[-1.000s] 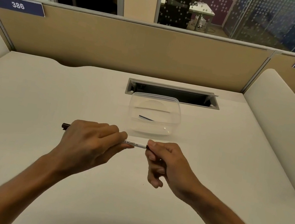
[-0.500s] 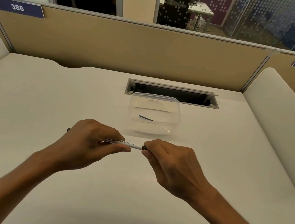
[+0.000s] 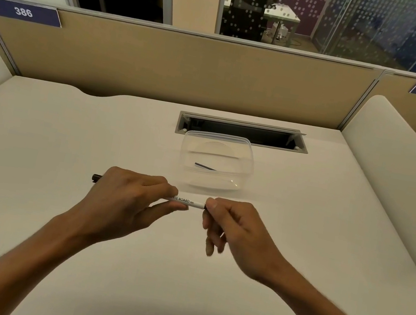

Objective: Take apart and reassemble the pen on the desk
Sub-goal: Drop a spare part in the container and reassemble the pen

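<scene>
A white whiteboard pen with black print is held level just above the desk, in front of me. My left hand is wrapped around its barrel, and the pen's dark left end sticks out past the knuckles. My right hand pinches the pen's dark right end between thumb and forefinger, with the other fingers curled down. Most of the barrel is hidden inside my left hand.
A clear plastic container stands just beyond the hands with a thin dark stick-like part lying in it. Behind it is a cable slot in the white desk. A beige partition closes the back; white dividers stand at both sides.
My right hand has turned at the pen's right end, with its lower fingers now hanging down and blurred. The pen has shifted slightly left in my left hand, so more of its dark left end shows.
</scene>
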A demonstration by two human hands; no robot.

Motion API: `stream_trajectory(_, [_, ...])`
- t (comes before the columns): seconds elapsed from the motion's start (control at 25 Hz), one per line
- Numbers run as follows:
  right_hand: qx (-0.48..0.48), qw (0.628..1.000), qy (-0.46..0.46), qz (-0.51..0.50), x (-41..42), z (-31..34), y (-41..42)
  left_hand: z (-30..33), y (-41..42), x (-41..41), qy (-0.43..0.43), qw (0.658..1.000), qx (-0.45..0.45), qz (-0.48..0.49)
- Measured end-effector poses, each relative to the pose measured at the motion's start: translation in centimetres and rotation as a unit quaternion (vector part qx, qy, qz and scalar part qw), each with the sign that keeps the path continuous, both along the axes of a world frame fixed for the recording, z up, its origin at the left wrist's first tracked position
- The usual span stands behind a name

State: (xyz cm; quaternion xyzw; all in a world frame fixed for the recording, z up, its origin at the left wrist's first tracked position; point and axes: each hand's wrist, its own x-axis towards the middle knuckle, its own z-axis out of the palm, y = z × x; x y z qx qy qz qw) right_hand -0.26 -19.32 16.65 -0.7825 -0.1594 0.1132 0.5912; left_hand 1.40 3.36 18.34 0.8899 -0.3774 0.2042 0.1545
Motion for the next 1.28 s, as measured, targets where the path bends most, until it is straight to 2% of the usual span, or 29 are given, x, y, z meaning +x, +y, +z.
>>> stream_trajectory(0.04, [-0.095, 0.984, -0.145, -0.027, 0.0, -0.1, -0.2, 0.1, -0.1, 0.0, 0.019, 1.000, -0.012, 0.004])
stream_trajectory(0.08, [-0.192, 0.938, -0.286, -0.043, 0.0, -0.2, -0.5, 0.1, -0.1, 0.0, 0.038, 0.999, -0.026, 0.008])
stream_trajectory(0.12, [-0.250, 0.888, -0.383, -0.045, 0.0, -0.3, -0.7, 0.1, -0.2, 0.0, 0.055, 0.998, -0.040, 0.013])
stream_trajectory(0.16, [-0.270, 0.858, -0.435, -0.036, 0.3, -0.3, -1.0, 0.1, -0.1, 0.0, 0.071, 0.996, -0.053, 0.019])
stream_trajectory(0.24, [-0.273, 0.835, -0.478, -0.020, 0.5, -0.1, -1.3, 0.1, -0.1, 0.1, 0.105, 0.992, -0.073, 0.020])
stream_trajectory(0.44, [-0.277, 0.802, -0.529, -0.002, 0.9, 0.2, -1.5, -0.1, 0.2, 0.1, 0.172, 0.978, -0.113, -0.004])
stream_trajectory(0.52, [-0.251, 0.818, -0.518, 0.005, 0.8, 0.1, -1.4, -0.1, 0.0, -0.1, 0.160, 0.980, -0.118, -0.006])
stream_trajectory(0.56, [-0.228, 0.841, -0.490, 0.005, 0.6, 0.0, -1.1, 0.0, -0.1, -0.2, 0.136, 0.985, -0.110, -0.003])
stream_trajectory(0.6, [-0.189, 0.881, -0.434, -0.001, 0.3, -0.1, -0.8, 0.1, -0.2, -0.3, 0.102, 0.990, -0.095, 0.003])
stream_trajectory(0.68, [-0.044, 0.974, -0.220, -0.017, -0.1, 0.0, 0.0, 0.4, -0.2, -0.6, 0.031, 0.998, -0.046, 0.012])
stream_trajectory(0.72, [0.036, 0.994, -0.098, -0.016, -0.2, 0.1, 0.4, 0.4, -0.2, -0.7, 0.004, 1.000, -0.022, 0.010])
stream_trajectory(0.76, [0.082, 0.996, -0.016, -0.014, -0.2, 0.2, 0.6, 0.5, -0.1, -0.8, -0.012, 1.000, -0.006, 0.005])
stream_trajectory(0.8, [0.088, 0.996, 0.010, -0.010, -0.3, 0.2, 0.7, 0.5, -0.1, -0.8, -0.011, 1.000, 0.000, 0.001])
stream_trajectory(0.84, [0.053, 0.998, -0.024, -0.013, -0.4, 0.1, 0.6, 0.5, 0.0, -0.7, 0.005, 1.000, -0.002, -0.001])
stream_trajectory(0.88, [-0.018, 0.993, -0.111, -0.021, -0.4, -0.1, 0.4, 0.5, 0.0, -0.7, 0.030, 0.999, -0.012, 0.002])
stream_trajectory(0.92, [-0.111, 0.967, -0.226, -0.033, -0.4, -0.2, 0.1, 0.6, 0.0, -0.8, 0.057, 0.998, -0.026, 0.008])
stream_trajectory(0.96, [-0.193, 0.922, -0.332, -0.041, -0.3, -0.1, -0.1, 0.5, 0.1, -0.8, 0.085, 0.995, -0.044, 0.014])
stream_trajectory(1.0, [-0.240, 0.879, -0.410, -0.044, -0.2, -0.1, -0.3, 0.3, 0.1, -0.8, 0.115, 0.991, -0.068, 0.018])
stream_trajectory(1.04, [-0.262, 0.851, -0.454, -0.039, 0.0, 0.1, -0.5, 0.2, 0.1, -0.7, 0.153, 0.983, -0.096, 0.017])
stream_trajectory(1.16, [-0.272, 0.822, -0.499, -0.019, 0.5, 0.6, -0.7, 0.0, 0.1, -0.6, 0.248, 0.954, -0.167, -0.009])
stream_trajectory(1.28, [-0.282, 0.814, -0.508, 0.014, 0.8, 0.9, -0.8, 0.1, 0.2, -0.5, 0.286, 0.941, -0.179, -0.024])
